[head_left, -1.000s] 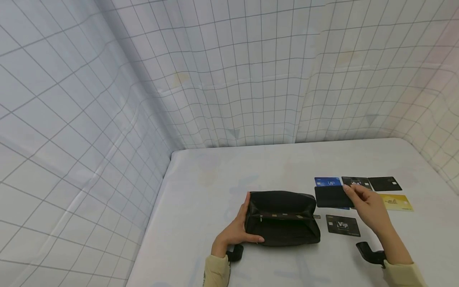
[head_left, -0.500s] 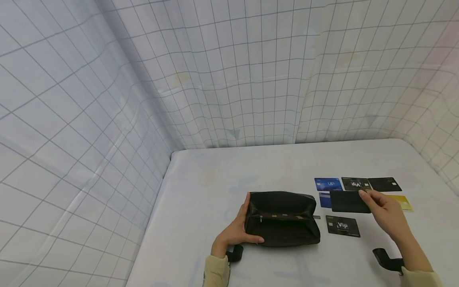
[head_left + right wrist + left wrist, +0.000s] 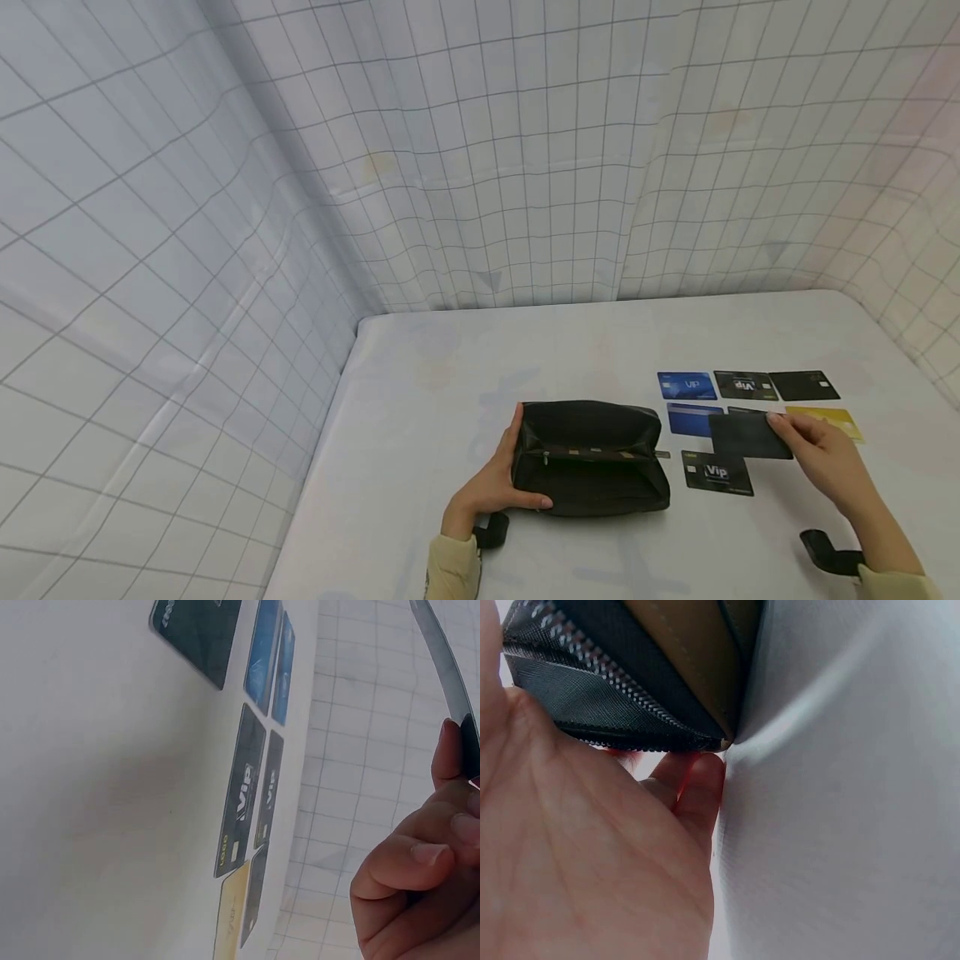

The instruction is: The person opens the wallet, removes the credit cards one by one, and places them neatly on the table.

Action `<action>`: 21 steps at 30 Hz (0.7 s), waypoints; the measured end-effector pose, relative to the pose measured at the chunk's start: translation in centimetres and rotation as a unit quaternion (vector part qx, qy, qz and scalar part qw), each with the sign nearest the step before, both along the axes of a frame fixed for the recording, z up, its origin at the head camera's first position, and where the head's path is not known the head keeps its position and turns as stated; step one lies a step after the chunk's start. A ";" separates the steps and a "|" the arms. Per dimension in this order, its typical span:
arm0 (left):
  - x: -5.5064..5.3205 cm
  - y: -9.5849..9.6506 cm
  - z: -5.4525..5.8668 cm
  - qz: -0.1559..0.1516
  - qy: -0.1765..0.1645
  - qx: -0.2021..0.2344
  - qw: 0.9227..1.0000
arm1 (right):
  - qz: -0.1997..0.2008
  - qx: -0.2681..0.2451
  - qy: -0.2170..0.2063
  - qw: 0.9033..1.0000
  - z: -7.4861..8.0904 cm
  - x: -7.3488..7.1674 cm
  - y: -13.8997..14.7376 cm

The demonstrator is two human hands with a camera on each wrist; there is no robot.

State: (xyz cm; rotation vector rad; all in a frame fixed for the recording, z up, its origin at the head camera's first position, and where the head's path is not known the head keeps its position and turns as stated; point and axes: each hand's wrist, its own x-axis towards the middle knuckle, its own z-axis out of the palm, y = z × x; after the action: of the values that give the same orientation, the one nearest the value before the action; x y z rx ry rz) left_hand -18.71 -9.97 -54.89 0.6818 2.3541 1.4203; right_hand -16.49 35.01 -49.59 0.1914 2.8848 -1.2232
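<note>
A black zip wallet (image 3: 600,497) lies spread open on the white table, its inner compartments facing up. My left hand (image 3: 491,481) grips its left end, the thumb along the near edge and the fingers at the far left side. The left wrist view shows the wallet's zip teeth (image 3: 607,667) and brown lining (image 3: 682,645) beside the palm. My right hand (image 3: 825,458) pinches a plain black card (image 3: 746,437) by its right end, held above the laid-out cards. In the right wrist view this card (image 3: 444,664) appears nearly edge-on, raised off the table.
Two blue cards (image 3: 686,385), several black cards (image 3: 804,385) and a yellow card (image 3: 840,422) lie in rows right of the wallet. A black Vip card (image 3: 717,477) lies nearer. Gridded white curtains (image 3: 525,167) stand behind and at the sides.
My right hand has carried the black card rightward and toward me, uncovering the blue cards. My left hand and the wallet have stayed in place.
</note>
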 end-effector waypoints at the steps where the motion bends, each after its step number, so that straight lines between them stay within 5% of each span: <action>1: 0.0 0.0 0.0 0.002 0.000 -0.002 1.000 | -0.001 0.003 -0.008 1.000 -0.2 0.0 0.2; 21: -0.1 0.0 0.0 0.006 -0.007 -0.005 1.000 | -0.008 0.024 -0.104 0.994 -2.8 0.2 4.8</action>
State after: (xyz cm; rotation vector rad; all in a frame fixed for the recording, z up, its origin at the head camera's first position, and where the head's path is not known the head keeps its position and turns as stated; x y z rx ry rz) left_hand -18.79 -9.98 -54.86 0.6548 2.3573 1.4134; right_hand -16.29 39.78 -52.44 0.3210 2.7394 -1.0676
